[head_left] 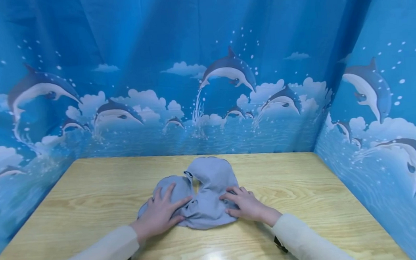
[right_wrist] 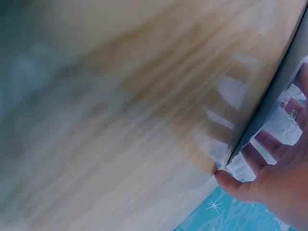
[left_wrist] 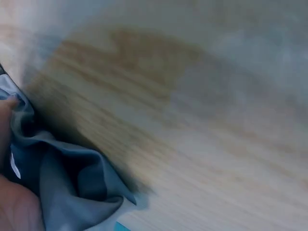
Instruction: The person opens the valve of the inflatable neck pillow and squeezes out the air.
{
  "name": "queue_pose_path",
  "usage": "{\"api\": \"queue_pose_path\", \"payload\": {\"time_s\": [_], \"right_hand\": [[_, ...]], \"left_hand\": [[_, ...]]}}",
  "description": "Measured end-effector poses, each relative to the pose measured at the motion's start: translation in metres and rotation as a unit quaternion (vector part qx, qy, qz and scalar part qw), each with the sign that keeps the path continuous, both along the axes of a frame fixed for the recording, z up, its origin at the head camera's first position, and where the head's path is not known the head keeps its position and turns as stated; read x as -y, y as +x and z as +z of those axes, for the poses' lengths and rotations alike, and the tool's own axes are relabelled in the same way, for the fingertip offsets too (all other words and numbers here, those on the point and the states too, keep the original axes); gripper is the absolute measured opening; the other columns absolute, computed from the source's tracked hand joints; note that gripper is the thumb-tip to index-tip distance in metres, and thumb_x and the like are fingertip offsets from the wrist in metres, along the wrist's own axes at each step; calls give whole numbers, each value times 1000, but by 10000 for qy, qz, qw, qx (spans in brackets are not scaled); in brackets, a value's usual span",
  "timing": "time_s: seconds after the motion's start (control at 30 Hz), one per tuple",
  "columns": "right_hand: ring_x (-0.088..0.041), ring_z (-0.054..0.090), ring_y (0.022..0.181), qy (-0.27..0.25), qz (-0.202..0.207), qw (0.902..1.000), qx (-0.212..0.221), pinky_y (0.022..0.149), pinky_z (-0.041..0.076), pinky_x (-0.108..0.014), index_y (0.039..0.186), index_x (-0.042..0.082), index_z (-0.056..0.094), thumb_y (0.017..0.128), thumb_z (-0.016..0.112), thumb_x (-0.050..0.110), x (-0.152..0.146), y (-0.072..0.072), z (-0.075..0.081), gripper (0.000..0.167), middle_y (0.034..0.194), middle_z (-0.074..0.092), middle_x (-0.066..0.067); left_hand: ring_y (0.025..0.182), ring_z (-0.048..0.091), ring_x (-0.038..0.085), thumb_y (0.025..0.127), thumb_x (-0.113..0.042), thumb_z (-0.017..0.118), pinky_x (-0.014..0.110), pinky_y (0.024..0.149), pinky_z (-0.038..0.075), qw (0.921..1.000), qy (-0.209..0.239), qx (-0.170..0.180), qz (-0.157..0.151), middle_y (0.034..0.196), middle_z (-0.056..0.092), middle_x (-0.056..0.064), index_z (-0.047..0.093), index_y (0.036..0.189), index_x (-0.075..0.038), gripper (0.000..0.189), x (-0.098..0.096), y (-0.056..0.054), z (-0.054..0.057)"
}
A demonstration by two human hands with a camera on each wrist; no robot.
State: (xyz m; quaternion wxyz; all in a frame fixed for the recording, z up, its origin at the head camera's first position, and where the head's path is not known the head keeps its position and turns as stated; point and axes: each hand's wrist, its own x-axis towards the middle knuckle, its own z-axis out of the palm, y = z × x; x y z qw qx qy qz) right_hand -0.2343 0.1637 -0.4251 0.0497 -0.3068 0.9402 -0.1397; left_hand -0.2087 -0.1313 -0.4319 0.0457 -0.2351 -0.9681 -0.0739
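A crumpled piece of grey cloth [head_left: 212,181] lies on the table in a rough loop, with a small gap near its middle. My left hand [head_left: 159,212] rests on its left part, fingers spread over the fabric. On the right side, my right hand [head_left: 248,205] touches the cloth with its fingers apart and slightly bent. Dark folds of the cloth [left_wrist: 72,187] stand up beside the left hand [left_wrist: 19,207] in the left wrist view. In the right wrist view the right hand [right_wrist: 284,178] has spread fingers by the cloth's edge [right_wrist: 264,108].
The wood-grain table [head_left: 101,196] extends around the cloth. Behind it hangs a blue dolphin-print curtain [head_left: 146,62], and another such curtain [head_left: 389,115] runs along the right side. Light glares on the table's near part.
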Motion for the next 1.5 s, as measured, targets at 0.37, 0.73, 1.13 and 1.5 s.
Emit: {"api": "queue_pose_path", "payload": {"time_s": [0.37,0.73,1.13,1.5], "right_hand": [[-30,43,105,-12,-106,9999,-34,78,37,-52,124,24,53,90,57,33,4,3,1,36,131,42,-11],[-29,43,103,-12,-68,9999,-105,78,37,-52,124,24,53,89,57,32,3,3,2,35,128,43,-11],[-29,44,104,44,-48,9999,-97,80,38,-52,124,24,53,89,57,33,4,2,1,36,128,43,-10],[-29,44,104,16,-47,10000,-57,81,37,-52,124,24,53,90,57,33,3,4,3,36,129,43,-10]], "left_hand": [[120,32,55,88,-39,58,66,77,40,9991,42,-336,-241,144,30,21,36,134,-49,52,1,-12,-4],[127,25,51,84,-46,60,66,83,38,9982,441,246,-314,147,23,19,24,144,-31,72,8,-19,0],[136,14,44,75,-69,54,68,97,22,9903,549,754,-1034,153,13,10,19,145,-36,85,35,-33,2],[135,19,42,74,-64,60,63,103,20,9860,976,496,-1260,150,17,16,27,144,-29,85,36,-34,-6]]}}
